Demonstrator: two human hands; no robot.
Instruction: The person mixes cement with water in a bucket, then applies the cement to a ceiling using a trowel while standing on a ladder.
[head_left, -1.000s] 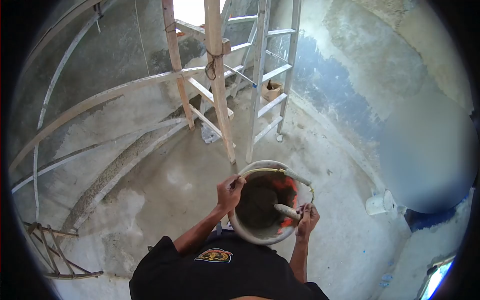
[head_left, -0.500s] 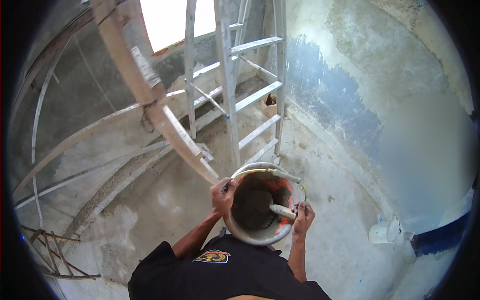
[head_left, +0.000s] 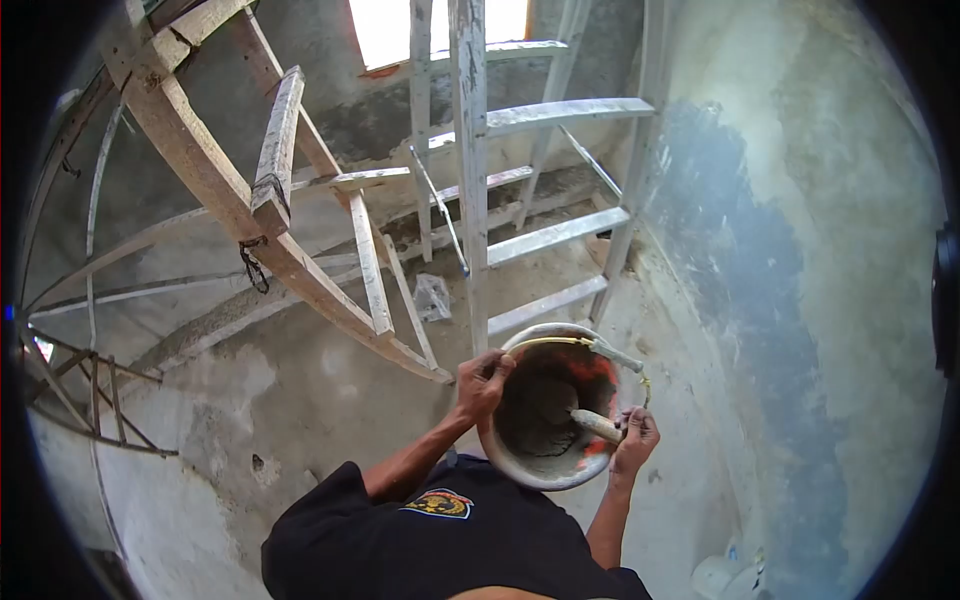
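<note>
A round bucket hangs in front of my body, its pale rim facing up and orange patches on its inner wall. Grey mortar lies inside. A trowel rests in it, blade partly in the mortar, handle leaning toward the right rim. My left hand is closed on the left side of the rim. Closed on the right rim, my right hand has its fingers against the end of the trowel handle. The bucket's wire handle with a pale grip lies across the far rim.
Ahead stands an aluminium stepladder. To its left, a wooden ladder-like frame reaches down close to my left hand. A clear plastic bag lies on the floor. A white container sits at lower right by the wall.
My view has swung and come closer to the stepladder and wooden frame. Both hands still hold the bucket, which sits slightly further right in view.
</note>
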